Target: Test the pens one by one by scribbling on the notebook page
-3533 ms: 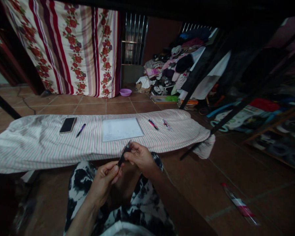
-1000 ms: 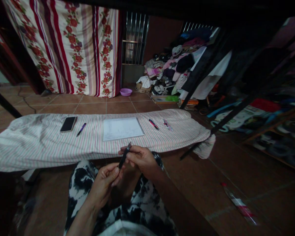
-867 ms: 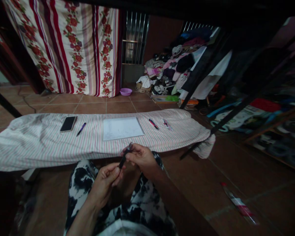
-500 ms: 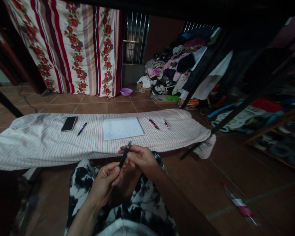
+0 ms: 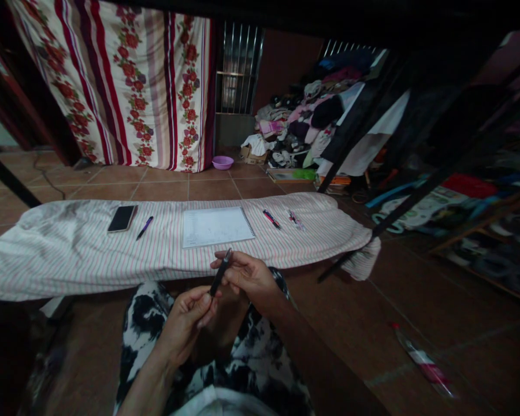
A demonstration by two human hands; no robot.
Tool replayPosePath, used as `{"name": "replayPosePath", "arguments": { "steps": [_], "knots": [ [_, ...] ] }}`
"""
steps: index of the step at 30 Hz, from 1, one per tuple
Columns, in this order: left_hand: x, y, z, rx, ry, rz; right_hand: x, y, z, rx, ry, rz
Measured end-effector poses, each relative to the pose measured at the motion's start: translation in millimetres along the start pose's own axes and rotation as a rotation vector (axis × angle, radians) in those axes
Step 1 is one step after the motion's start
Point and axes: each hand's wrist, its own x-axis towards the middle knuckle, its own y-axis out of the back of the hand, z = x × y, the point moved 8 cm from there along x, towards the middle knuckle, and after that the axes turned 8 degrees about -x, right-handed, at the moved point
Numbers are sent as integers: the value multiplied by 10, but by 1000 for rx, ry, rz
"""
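Cloth (image 5: 69, 254) spread on floor (image 5: 351, 323) ahead of the person. On it, left to right: phone (image 5: 122, 218), pen (image 5: 144, 227), notebook (image 5: 217, 226), two more pens (image 5: 271, 219). Curtain (image 5: 125, 81) behind; clothes pile (image 5: 303, 127) back right.

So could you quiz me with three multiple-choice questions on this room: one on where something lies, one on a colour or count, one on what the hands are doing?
1. Where does the phone lie on the striped cloth?
A. left of the notebook
B. on the notebook
C. right of the red pen

2. What colour is the small basin by the curtain?
A. green
B. purple
C. white

3. How is the dark pen held?
A. lying loose on the cloth
B. in the left hand only
C. between both hands

Answers: 1 A, the phone sits well left of the notebook, beside a purple pen. 2 B, the basin shows purple on the tiles. 3 C, the left hand pinches its lower end and the right hand grips higher up.
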Motion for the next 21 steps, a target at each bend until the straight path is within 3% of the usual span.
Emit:
{"name": "replayPosePath", "arguments": {
  "steps": [5, 11, 17, 21],
  "knots": [
    [1, 8, -7, 18, 4, 4, -5, 13, -49, -36, -5, 21],
    [-4, 12, -44, -7, 22, 11, 46, 81, 77, -33, 6, 126],
    [-10, 30, -50, -26, 25, -4, 15, 8, 67, 12, -23, 11],
    [-45, 33, -24, -8, 4, -8, -33, -17, 8, -20, -27, 12]
  ]
}}
